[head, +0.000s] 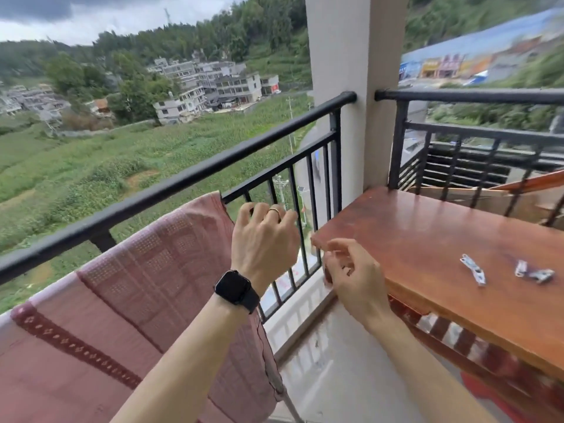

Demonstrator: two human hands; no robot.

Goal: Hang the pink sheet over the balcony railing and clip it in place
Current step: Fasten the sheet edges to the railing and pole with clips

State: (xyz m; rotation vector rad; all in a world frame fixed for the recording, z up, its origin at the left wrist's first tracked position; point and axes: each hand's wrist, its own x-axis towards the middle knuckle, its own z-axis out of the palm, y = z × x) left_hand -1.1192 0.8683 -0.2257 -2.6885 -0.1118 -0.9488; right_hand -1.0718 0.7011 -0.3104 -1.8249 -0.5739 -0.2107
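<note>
The pink sheet (122,270) hangs on the inner side of the black balcony railing (183,181) at the left, its upper edge running just beneath the top rail, which shows bare along its whole length (what carries the cloth cannot be made out). Its upper right corner meets the rail just left of the left hand (264,236). That hand is raised in front of the railing bars, close beside the sheet's right edge but apart from it, fingers loosely curled around nothing. The right hand (351,270) is further from the sheet, by the near corner of the wooden table (427,227). Its fingers are half bent and, as far as the blur allows, empty.

The sheet is a dusty pink weave with a checked openwork pattern in its upper part. A darker red band dotted with small pale diamonds crosses it lower down. Its right edge falls toward the floor, where a pale pole (287,401) shows beside it.

Small pale clips (473,269) lie on the table, well to the right of both hands
</note>
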